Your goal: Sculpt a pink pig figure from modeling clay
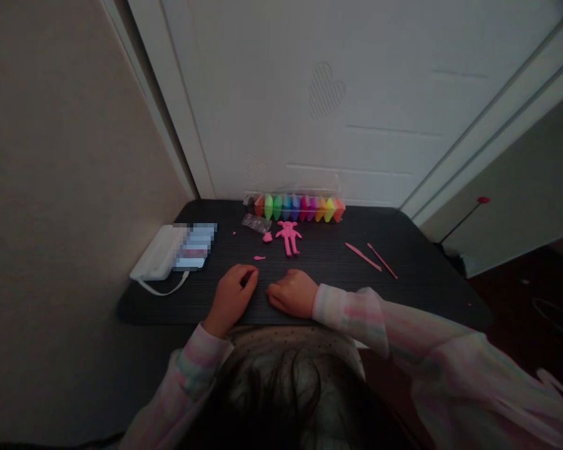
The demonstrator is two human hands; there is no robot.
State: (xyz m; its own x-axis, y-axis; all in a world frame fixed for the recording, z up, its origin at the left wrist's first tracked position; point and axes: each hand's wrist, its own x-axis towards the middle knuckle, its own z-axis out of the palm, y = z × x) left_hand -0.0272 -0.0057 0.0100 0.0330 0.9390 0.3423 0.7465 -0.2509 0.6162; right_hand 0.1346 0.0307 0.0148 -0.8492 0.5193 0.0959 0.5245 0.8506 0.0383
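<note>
My left hand [233,297] rests at the front of the dark table, fingers curled with the thumb close to the index finger. Just right of it lies my right hand [294,294], closed like a fist, its back facing up. The insides of both hands are hidden, so I cannot make out what they hold, if anything. Beyond them a pink clay figure [289,239] with head, arms and legs lies flat. Left of the figure are a small pink clay lump [267,237] and a thin pink clay piece [259,258].
A row of coloured clay packs [295,208] stands along the back, a clear crumpled wrapper [256,223] before it. Two pink modelling tools [363,257] lie to the right. On the left are a white box-shaped device [159,253], a phone [197,247] and a white cable [162,292].
</note>
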